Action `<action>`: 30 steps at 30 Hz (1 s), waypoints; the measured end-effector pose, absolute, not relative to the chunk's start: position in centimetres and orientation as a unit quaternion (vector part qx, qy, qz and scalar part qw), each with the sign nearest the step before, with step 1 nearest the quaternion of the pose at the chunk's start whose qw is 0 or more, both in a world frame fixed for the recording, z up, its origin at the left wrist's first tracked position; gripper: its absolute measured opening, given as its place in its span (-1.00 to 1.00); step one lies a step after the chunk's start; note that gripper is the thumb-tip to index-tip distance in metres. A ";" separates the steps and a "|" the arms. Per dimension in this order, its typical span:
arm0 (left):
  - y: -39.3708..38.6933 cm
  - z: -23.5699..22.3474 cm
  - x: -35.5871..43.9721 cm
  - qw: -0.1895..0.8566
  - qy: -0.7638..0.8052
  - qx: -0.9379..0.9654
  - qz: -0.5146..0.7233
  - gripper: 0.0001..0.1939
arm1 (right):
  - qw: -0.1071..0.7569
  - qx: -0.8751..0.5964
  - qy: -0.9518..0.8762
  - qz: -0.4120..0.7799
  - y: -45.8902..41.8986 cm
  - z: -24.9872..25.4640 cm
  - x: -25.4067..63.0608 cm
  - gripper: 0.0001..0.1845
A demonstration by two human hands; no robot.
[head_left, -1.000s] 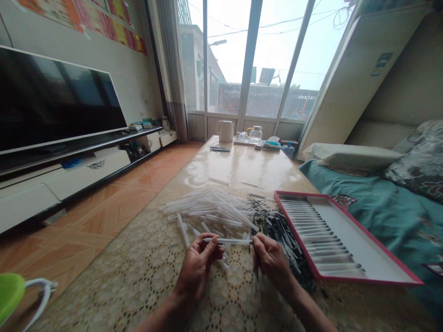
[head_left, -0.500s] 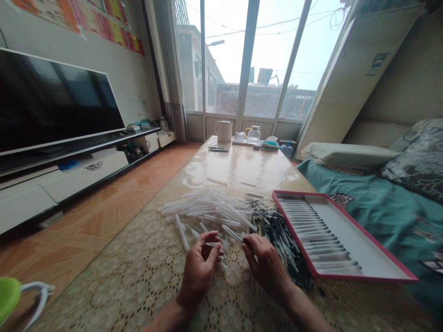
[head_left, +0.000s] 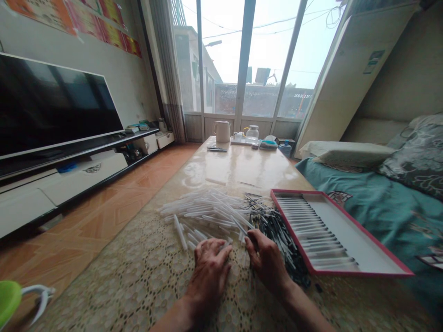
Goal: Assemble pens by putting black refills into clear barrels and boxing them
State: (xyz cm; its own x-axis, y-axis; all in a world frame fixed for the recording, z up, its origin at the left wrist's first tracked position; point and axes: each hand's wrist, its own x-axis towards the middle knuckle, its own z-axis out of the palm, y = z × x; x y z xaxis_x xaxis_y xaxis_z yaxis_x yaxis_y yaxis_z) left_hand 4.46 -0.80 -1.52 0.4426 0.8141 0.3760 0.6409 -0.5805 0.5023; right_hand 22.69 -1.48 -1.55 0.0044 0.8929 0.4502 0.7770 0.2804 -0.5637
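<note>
The pink-rimmed box (head_left: 353, 230) lies on the tabletop (head_left: 145, 276), a row of pens (head_left: 308, 226) along its left side and its white floor bare along the right. The tabletop wears a pale, flower-patterned covering, glossy where daylight falls beyond the box. Just left of the box sits a heap of black pen parts (head_left: 277, 228), and farther left a loose pile of translucent white barrels (head_left: 204, 205).

Between box and barrels, the right hand (head_left: 265, 256) has thumb and fingers closed on a slim pen (head_left: 239, 225) slanting over the pile's near edge. The left hand (head_left: 212, 267), farther left of the box, is palm down with bent fingers over the nearest barrels; whether it grips one I cannot tell.

Well beyond the box, at the tabletop's far end, stand a beige jug (head_left: 222, 132) and a glass pitcher (head_left: 252, 133). Right of the box spreads a teal cover (head_left: 374, 198) with a patterned cushion (head_left: 415, 157) on it. Far left of the box, across orange floor tiles (head_left: 131, 184), a television (head_left: 58, 101) tops a low cabinet (head_left: 100, 168). Tall windows (head_left: 224, 50) fill the wall behind.
</note>
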 end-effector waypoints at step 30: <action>0.8 -0.7 3.8 0.618 0.421 0.405 0.526 -0.71 | 0.311 -0.547 -0.775 0.059 -3.1 0.3 21.6 -0.91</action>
State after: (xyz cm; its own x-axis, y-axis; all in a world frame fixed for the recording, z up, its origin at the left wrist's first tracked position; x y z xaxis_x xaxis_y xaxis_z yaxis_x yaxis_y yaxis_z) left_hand 3.81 0.81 -0.70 0.0932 0.9912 -0.0944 -0.3092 0.1190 0.9435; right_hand 21.56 -3.08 0.29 -0.2072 0.8843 0.4185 0.8114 0.3943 -0.4315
